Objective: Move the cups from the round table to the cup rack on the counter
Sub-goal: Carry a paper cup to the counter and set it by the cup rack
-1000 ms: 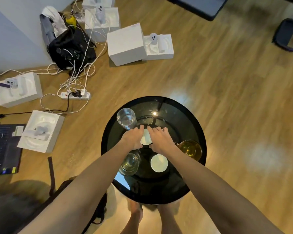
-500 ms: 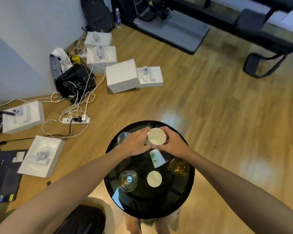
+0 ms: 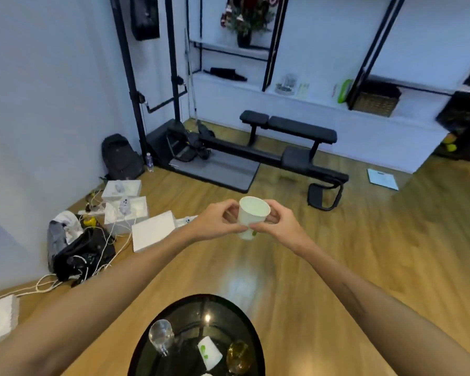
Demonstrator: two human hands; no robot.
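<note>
I hold a white paper cup [image 3: 251,216] upright in the air with both hands, well above and beyond the round black table [image 3: 190,308]. My left hand [image 3: 215,223] grips its left side and my right hand [image 3: 276,225] its right side. On the table stand a clear glass [image 3: 161,335], an amber glass [image 3: 239,354] and a second white paper cup [image 3: 210,351] lying tilted with a green mark. The rim of another white cup shows at the bottom edge. A white counter [image 3: 310,104] runs along the far wall; I cannot make out a cup rack on it.
A black weight bench [image 3: 288,137] and gym frame [image 3: 158,104] stand ahead on the wood floor. White boxes [image 3: 152,234], cables and a black bag [image 3: 82,253] lie at the left by the wall. A backpack [image 3: 120,157] leans in the corner. A blue sheet [image 3: 382,179] lies at right.
Both hands lifted the white paper cup off the table and raised it forward. My view tilted up from the table to the far wall.
</note>
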